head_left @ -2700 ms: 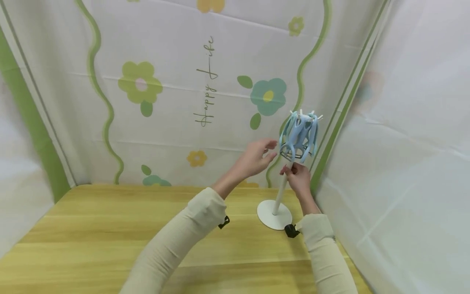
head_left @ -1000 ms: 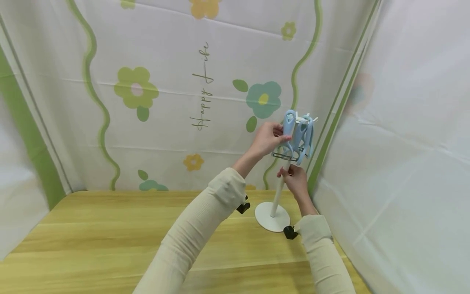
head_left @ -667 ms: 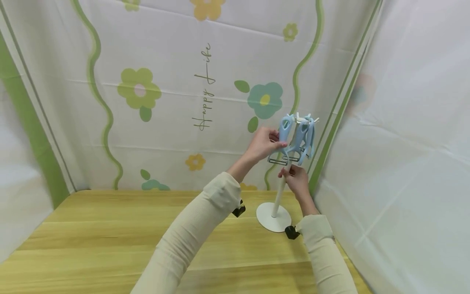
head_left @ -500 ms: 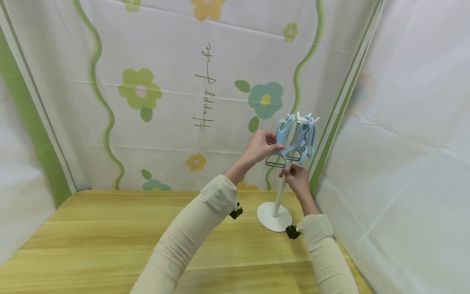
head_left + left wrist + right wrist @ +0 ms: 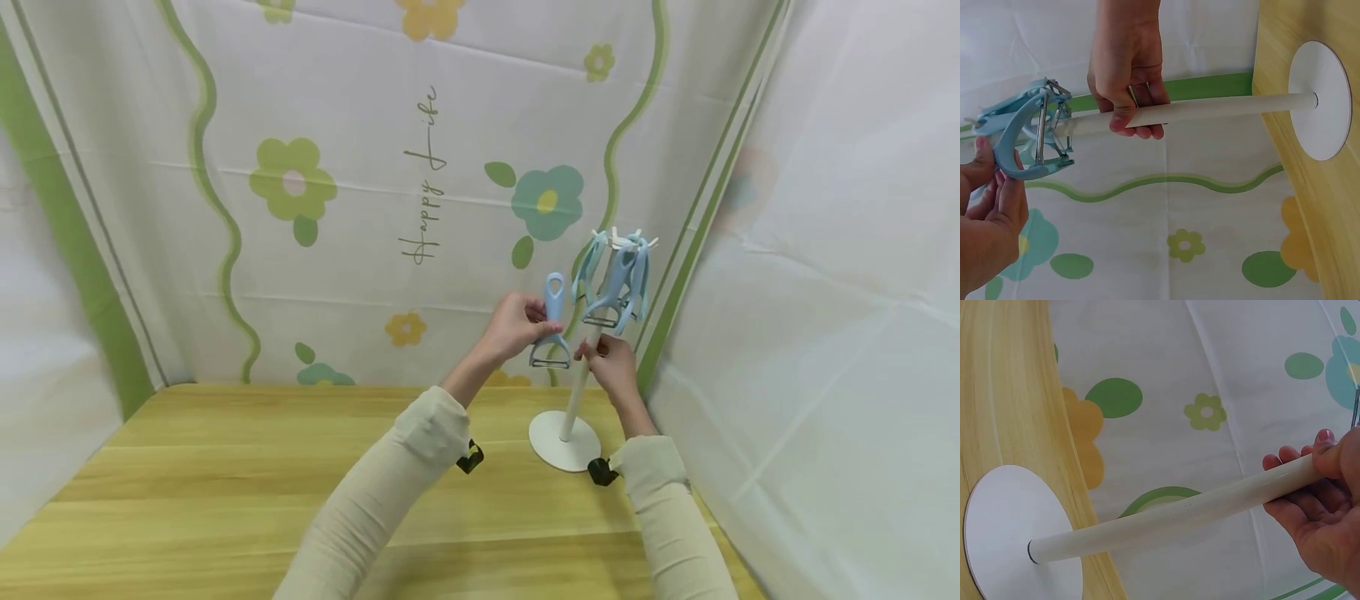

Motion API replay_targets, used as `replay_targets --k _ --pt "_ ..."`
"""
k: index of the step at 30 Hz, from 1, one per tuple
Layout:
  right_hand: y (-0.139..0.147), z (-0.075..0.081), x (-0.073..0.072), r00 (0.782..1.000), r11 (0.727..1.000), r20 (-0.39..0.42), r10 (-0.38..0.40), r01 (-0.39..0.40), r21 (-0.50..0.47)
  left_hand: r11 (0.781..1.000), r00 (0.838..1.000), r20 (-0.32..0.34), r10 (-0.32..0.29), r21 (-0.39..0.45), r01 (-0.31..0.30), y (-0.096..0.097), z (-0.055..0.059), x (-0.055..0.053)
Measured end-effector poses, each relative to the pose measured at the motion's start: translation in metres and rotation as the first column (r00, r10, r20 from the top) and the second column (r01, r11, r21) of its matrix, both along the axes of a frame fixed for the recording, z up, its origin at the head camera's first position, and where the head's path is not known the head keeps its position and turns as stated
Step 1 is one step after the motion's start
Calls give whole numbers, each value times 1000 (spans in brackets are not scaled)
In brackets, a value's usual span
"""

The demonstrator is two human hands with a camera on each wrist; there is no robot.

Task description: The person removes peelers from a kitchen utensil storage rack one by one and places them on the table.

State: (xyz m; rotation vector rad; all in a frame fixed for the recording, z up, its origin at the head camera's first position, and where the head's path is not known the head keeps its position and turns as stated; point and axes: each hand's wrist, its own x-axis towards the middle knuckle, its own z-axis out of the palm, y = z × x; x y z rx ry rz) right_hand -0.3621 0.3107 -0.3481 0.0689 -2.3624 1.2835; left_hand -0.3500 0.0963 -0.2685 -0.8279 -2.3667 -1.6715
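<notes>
My left hand (image 5: pixel 517 326) pinches a light blue Y-shaped peeler (image 5: pixel 553 310) by its handle, blade end down, just left of a white stand. The stand's pole (image 5: pixel 577 390) rises from a round white base (image 5: pixel 564 442) and carries a ring of small hooks (image 5: pixel 619 240) at its top. Several more blue peelers (image 5: pixel 609 292) hang from those hooks. Just below them my right hand (image 5: pixel 611 364) grips the pole. In the right wrist view, thumb and fingers of the right hand (image 5: pixel 1329 506) lie round the pole (image 5: pixel 1166 519).
The stand is on a wooden table (image 5: pixel 262 492), near its back right corner. A white fabric wall (image 5: pixel 360 208) with printed flowers rises behind the table. Another white fabric wall (image 5: pixel 840 333) stands close on the right.
My left hand has reached to the stand, taken hold of one peeler, lifted it off its hook and drawn it left and down. The right hand has stayed on the pole.
</notes>
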Motion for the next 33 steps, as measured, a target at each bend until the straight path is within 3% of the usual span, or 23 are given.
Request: replay_targets --k 15,20,24,33 --pt "4 -3 0 999 1000 32 -4 4 4 1000 995 96 19 23 -22 -8 -40 7" --pt "4 -2 -1 1000 1000 29 -5 5 10 995 985 171 5 95 -21 -11 -49 8" --pt "3 -2 -2 1000 1000 24 -8 7 4 992 981 193 -3 123 -21 -13 -54 9" --pt "2 -3 -3 1000 1000 18 1 -1 0 994 973 232 7 101 -31 -19 -71 11"
